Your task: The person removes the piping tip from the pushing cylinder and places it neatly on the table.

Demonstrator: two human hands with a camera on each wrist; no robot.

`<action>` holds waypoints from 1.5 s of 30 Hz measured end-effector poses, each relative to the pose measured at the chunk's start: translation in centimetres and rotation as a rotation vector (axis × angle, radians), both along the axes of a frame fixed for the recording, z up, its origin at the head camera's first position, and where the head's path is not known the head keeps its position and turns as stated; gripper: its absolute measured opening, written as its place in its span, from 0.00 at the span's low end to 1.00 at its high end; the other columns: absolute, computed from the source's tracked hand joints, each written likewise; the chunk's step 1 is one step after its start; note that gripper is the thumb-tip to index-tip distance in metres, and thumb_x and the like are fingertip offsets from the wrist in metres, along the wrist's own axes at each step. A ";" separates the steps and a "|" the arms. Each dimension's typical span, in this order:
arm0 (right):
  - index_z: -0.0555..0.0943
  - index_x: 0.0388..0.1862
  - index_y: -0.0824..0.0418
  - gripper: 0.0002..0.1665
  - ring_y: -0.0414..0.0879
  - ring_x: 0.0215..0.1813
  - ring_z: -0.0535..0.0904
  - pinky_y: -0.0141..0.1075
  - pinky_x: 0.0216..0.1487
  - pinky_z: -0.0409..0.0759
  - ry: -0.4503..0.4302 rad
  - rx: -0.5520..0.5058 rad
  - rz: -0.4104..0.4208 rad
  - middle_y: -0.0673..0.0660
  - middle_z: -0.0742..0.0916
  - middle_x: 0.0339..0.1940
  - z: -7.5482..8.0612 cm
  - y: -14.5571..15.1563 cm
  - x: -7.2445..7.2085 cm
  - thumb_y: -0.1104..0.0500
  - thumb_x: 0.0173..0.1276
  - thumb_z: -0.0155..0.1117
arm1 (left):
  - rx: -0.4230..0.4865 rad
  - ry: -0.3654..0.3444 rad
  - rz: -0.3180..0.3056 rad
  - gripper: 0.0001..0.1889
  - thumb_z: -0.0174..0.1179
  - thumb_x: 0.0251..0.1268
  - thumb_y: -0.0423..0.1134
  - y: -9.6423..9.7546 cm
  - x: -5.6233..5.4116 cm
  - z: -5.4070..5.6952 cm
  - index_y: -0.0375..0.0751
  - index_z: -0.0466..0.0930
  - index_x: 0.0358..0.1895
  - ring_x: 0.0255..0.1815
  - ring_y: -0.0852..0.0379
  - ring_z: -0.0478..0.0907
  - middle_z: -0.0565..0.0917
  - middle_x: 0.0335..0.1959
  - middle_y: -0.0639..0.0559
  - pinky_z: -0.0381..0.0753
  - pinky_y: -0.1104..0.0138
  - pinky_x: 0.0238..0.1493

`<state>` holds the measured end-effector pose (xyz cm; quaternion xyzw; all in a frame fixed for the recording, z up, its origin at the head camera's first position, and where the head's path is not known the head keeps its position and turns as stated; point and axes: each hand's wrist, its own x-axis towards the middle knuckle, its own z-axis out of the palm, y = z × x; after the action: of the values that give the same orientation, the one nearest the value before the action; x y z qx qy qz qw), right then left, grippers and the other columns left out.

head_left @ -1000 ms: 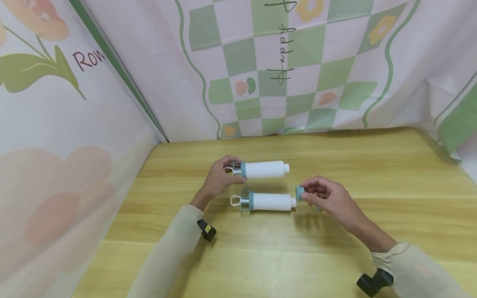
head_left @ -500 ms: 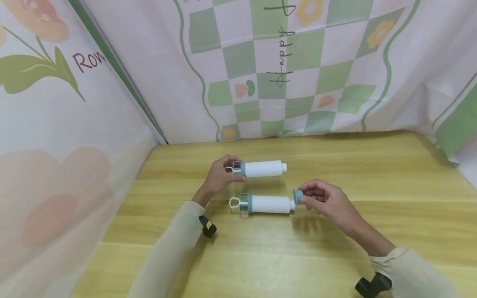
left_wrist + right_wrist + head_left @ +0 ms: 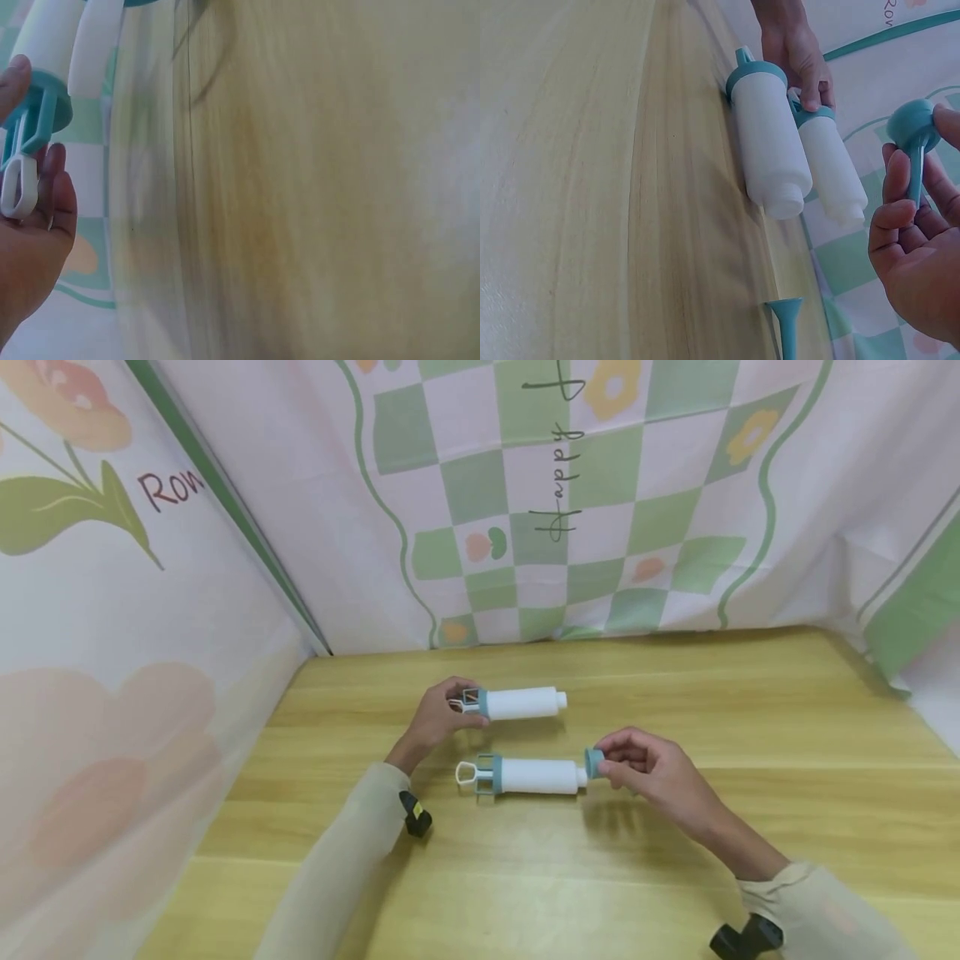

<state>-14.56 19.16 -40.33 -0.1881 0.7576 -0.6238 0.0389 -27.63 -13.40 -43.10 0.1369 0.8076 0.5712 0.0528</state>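
Note:
Two white syringes with teal collars and white ring handles lie roughly side by side, tips to the right. My left hand point(image 3: 438, 718) grips the farther syringe point(image 3: 522, 703) by its collar and handle end, thumb on the near side. The nearer syringe point(image 3: 540, 776) lies on the table, untouched. Between thumb and fingers, my right hand point(image 3: 660, 772) pinches a teal nozzle point(image 3: 594, 764) just right of the nearer syringe's tip. The right wrist view shows this nozzle's rounded, wide end and narrow stem point(image 3: 916, 176), which points toward the palm. Whether the nozzle touches the tip is unclear.
A second teal nozzle point(image 3: 786, 319) rests on the wooden table point(image 3: 525, 877), visible in the right wrist view and mostly hidden by the right hand from the head. Patterned cloth point(image 3: 540, 527) hangs behind the table, and another cloth point(image 3: 150, 693) walls the left side.
The right hand has brought the nozzle slightly nearer to the closer syringe's tip. The left hand has shifted the farther syringe a little away and leftward. The head view has tilted slightly.

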 end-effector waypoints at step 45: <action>0.77 0.52 0.70 0.12 0.54 0.39 0.83 0.38 0.39 0.84 -0.034 -0.007 0.003 0.63 0.84 0.41 -1.4 0.5 0.2 0.65 0.74 0.61 | -0.118 -0.064 -0.023 0.25 0.77 0.52 0.32 0.4 -1.5 -1.7 0.38 0.79 0.54 0.51 0.49 0.78 0.83 0.50 0.47 0.78 0.58 0.54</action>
<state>-14.37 19.62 -41.70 -0.1787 0.7543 -0.6297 0.0518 -29.18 -13.03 -44.79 0.1245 0.8361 0.5261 0.0929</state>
